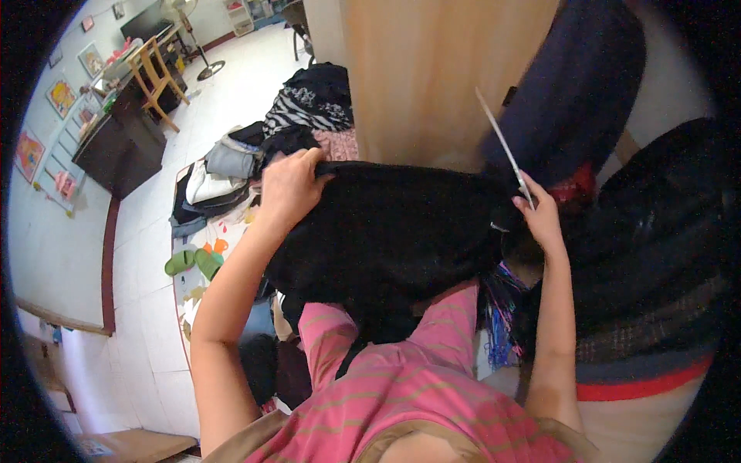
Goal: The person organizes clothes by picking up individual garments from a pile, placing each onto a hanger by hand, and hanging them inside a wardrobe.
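Note:
A black cloth garment (399, 226) lies spread across my lap, over the legs of my pink striped clothes. At its upper left edge my left hand (295, 179) is closed on the cloth. My right hand (538, 211), to the right of the garment, holds a thin, pale, flat strip-like thing (502, 138) that points up and to the left; what it is cannot be told for sure. A small light mark (499, 227) shows near the garment's right side.
Folded clothes (228, 162) and a black-and-white patterned cloth (307, 101) lie on the floor at the left. Green clogs (180, 263) stand nearby. A wooden panel (428, 75) rises ahead. Dark garments (648, 260) fill the right. A wooden chair (156, 81) stands farther off.

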Tool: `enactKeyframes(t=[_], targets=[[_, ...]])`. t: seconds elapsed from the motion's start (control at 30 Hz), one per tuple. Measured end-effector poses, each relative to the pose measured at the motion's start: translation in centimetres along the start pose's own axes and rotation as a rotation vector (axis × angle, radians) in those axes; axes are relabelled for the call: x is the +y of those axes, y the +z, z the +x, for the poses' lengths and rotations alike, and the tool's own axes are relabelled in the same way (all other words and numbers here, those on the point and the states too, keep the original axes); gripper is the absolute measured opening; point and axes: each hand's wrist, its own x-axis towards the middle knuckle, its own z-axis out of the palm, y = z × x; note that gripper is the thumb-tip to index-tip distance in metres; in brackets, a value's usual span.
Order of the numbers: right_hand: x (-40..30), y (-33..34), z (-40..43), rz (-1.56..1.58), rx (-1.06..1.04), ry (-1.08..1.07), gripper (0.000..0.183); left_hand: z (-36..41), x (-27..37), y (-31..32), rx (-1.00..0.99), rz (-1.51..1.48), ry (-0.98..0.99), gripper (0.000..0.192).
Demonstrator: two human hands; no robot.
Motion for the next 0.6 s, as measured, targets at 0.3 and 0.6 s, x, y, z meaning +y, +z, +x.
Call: enactKeyframes(t=[0.3,0.6], targets=[[-1.8,-0.2,-7.7,0.312,-0.394,0.164,0.042,-0.7,-2.9,2.9,-0.028,-0.287,-0.230,0.021],[-5.4,7.4,-11.1,0.466,-0.607,-0.413,0.039,2.9,0.8,-5.7,0.292,-0.080,-0.002,0.027]])
